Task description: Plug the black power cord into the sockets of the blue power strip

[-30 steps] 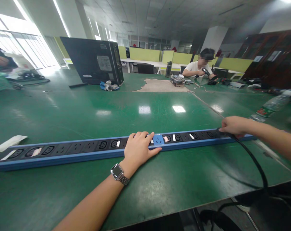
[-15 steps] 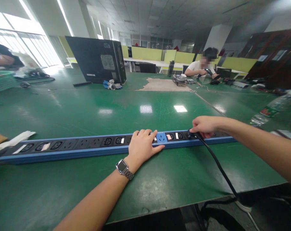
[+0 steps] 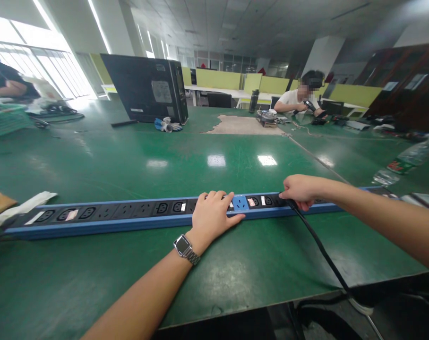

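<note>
A long power strip (image 3: 104, 225), blue-edged with a black socket face, lies across the green table in front of me. My left hand (image 3: 213, 212) grips it near the middle, fingers over the top and far edge, thumb along the near side. Just right of those fingers shows a blue socket (image 3: 240, 203). At a socket farther right, my right hand (image 3: 301, 189) pinches a black plug, largely hidden by the fingers. Its black power cord (image 3: 321, 245) runs down over the table's near edge. How deep the plug sits cannot be seen.
A black computer tower (image 3: 147, 89) stands at the back left, with gloves (image 3: 167, 124) before it. A plastic bottle (image 3: 406, 160) lies at the right. White paper (image 3: 25, 208) touches the strip's left end. A co-worker (image 3: 292, 101) sits across the table, another person (image 3: 5, 82) far left.
The right hand has turned and lowered slightly over the socket, now covering most of the plug. My left hand keeps its place on the strip. The whole view has shifted a little.
</note>
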`<state>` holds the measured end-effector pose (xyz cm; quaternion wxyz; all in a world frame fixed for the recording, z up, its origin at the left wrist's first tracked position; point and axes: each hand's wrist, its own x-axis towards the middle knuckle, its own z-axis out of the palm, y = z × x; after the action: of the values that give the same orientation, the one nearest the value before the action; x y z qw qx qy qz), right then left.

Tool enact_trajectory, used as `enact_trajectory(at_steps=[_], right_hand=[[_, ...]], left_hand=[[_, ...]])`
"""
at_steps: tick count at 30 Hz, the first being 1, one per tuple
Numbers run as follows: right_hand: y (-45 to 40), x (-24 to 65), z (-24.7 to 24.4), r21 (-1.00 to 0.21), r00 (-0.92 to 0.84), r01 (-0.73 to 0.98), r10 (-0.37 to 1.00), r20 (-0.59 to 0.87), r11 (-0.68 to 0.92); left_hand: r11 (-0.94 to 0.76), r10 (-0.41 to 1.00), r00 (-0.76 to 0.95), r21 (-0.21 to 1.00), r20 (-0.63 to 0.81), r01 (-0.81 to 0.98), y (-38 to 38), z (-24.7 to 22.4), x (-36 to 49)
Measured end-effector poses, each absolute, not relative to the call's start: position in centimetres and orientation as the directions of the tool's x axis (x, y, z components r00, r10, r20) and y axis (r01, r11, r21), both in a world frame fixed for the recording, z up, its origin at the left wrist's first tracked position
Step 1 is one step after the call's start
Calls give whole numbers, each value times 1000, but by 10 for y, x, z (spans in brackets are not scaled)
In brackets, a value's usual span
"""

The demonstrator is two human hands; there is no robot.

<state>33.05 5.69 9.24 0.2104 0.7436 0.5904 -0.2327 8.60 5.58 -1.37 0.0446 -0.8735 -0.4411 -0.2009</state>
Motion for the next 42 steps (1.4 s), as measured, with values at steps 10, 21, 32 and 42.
enact_trajectory(at_steps=[10,21,32,42], right_hand=[[53,274,128,-348,-39,926,878,-477,-148],[72,234,95,-88,-68,996,869,-490,28],[53,228,78,58,-113,990,968,-225,129],[66,277,58,-427,-117,903,980,-164,37]], left_hand=[[-599,760,515,120,397,792,55,-12,87],[-607,757,520,129,396,784,54,-11,87],[-612,761,515,176,394,771,52,-8,88],[-676,715,545,232,438,700,52,-6,83]])
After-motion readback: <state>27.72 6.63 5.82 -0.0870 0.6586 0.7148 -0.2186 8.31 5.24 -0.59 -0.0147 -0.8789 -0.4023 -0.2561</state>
